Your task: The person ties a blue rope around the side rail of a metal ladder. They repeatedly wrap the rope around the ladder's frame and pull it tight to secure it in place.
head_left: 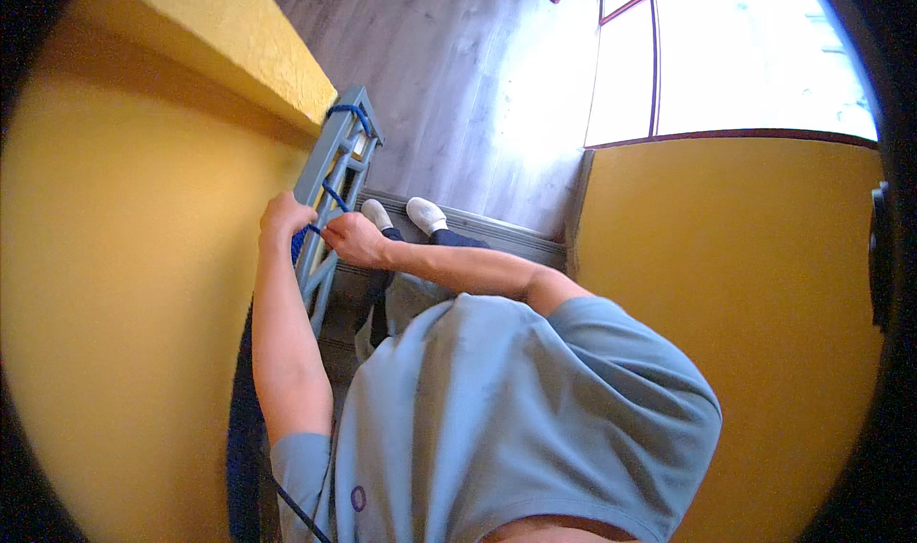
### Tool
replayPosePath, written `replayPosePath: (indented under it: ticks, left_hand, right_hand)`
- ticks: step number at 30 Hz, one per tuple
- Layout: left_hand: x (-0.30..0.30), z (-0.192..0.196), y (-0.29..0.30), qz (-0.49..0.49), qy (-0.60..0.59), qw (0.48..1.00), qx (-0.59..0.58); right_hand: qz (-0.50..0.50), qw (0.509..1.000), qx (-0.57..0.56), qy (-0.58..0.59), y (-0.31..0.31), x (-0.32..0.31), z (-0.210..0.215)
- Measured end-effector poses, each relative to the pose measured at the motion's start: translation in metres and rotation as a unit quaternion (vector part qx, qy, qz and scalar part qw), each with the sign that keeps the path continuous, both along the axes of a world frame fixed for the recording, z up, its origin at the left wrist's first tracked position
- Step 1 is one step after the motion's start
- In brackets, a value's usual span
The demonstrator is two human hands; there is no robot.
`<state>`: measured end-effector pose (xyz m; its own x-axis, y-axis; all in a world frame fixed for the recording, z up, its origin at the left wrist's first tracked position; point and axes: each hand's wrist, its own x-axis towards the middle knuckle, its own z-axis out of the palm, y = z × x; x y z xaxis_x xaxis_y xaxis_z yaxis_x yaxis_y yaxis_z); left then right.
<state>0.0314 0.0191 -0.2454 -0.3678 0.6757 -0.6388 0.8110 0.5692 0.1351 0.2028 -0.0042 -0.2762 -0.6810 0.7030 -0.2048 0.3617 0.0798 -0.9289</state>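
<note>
— What do the hands do?
— The left hand [283, 214] and the right hand [353, 239] both grip a blue rope [336, 196] at the grey wooden railing [336, 175], beside the yellow wall [124, 285] on the left.

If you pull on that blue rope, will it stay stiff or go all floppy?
Probably floppy: the blue rope bends in loops around the grey railing and curves over its top, so it likely sags when let go. It looks thin, so probably light. The left hand and right hand both grip near it, which suggests it isn't very slippery.
</note>
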Motion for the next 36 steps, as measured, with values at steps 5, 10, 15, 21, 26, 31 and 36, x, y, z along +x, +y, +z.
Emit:
replayPosePath:
  ticks: [5, 10, 15, 21, 26, 31, 36]
  left_hand:
    - [0.004, 0.007, -0.009, -0.013, 0.017, 1.000, -0.001]
    - [-0.016, -0.018, 0.000, -0.032, -0.081, 0.996, -0.023]
    - [-0.036, -0.040, 0.000, -0.001, -0.195, 0.980, -0.031]
    - [-0.028, -0.018, 0.001, 0.014, -0.219, 0.976, -0.010]
    - [-0.007, 0.015, -0.021, -0.044, -0.084, 0.992, 0.082]
    - [-0.008, 0.043, -0.041, -0.095, -0.078, 0.984, 0.126]
    - [0.007, 0.047, -0.043, -0.114, -0.026, 0.991, 0.066]
  right_hand:
    - [0.050, 0.998, 0.048, -0.010, -0.007, 0.002, -0.005]
    - [0.148, 0.987, -0.021, 0.053, 0.029, 0.031, 0.033]
    - [-0.021, 0.963, -0.264, 0.039, 0.083, 0.046, 0.080]
    - [-0.109, 0.739, -0.520, 0.415, 0.099, 0.021, 0.092]
    - [-0.139, 0.727, -0.614, 0.275, 0.071, 0.020, 0.099]
    - [-0.152, 0.794, -0.541, 0.231, 0.037, 0.037, 0.112]
    - [-0.200, 0.831, -0.488, 0.176, 0.019, 0.049, 0.120]
